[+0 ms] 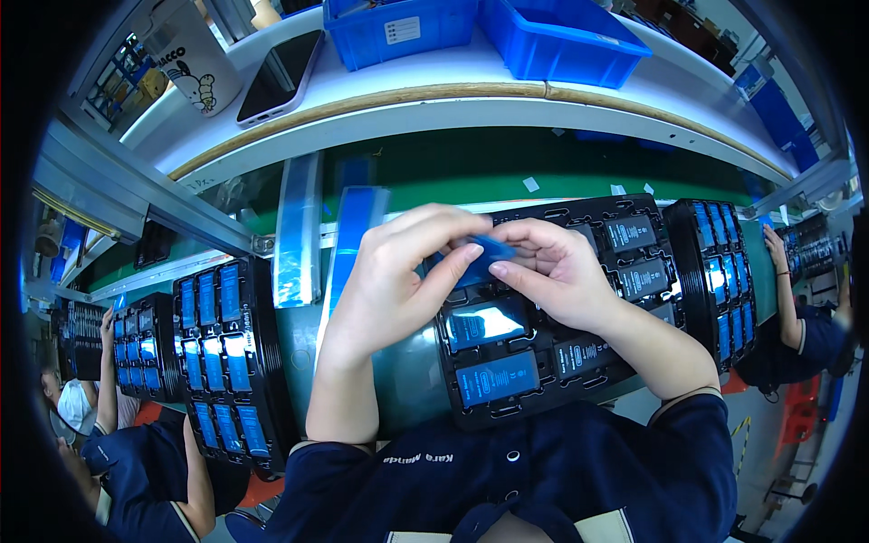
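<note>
My left hand [394,267] and my right hand [563,276] meet over a black plastic tray [579,212]. Between the thumbs and fingers of both is a small sheet of blue film [489,247]; part of it is hidden by the fingers. Flat rectangular batteries lie in the tray's pockets. In the near left column, a battery with a blue face [498,378] sits below another with a glossy blue face [487,326]. Toward the right side, a dark battery [644,279] shows no blue. My hands cover the tray's far left part.
Strips of blue film [360,226] and clear-edged film [299,226] lie left of the tray. Tray stacks stand at left [272,362] and right [692,271]. Beyond, a raised shelf [434,90] carries a phone [282,77], a cup [195,68] and blue bins [570,50]. People sit on both sides.
</note>
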{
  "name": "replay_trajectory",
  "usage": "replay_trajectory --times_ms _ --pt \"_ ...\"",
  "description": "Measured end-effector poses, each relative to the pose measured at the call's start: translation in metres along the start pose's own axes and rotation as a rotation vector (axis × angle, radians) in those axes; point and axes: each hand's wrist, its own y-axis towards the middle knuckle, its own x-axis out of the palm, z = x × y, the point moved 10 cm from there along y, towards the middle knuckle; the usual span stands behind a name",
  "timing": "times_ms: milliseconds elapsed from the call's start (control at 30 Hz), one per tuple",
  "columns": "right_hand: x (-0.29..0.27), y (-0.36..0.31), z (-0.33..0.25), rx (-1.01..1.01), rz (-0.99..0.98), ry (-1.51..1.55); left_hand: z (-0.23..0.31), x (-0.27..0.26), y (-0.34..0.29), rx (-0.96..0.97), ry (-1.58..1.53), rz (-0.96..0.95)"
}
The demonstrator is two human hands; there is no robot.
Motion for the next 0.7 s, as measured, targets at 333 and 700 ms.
replay_trajectory --times_ms 333,700 --pt "-0.011 -0.002 0.005 0.190 0.003 0.187 0.000 0.012 0.002 -0.113 -0.001 0.007" --pt "-0.136 -0.036 0.020 0.210 0.347 0.091 -0.014 -0.041 -0.004 -0.194 0.229 0.171"
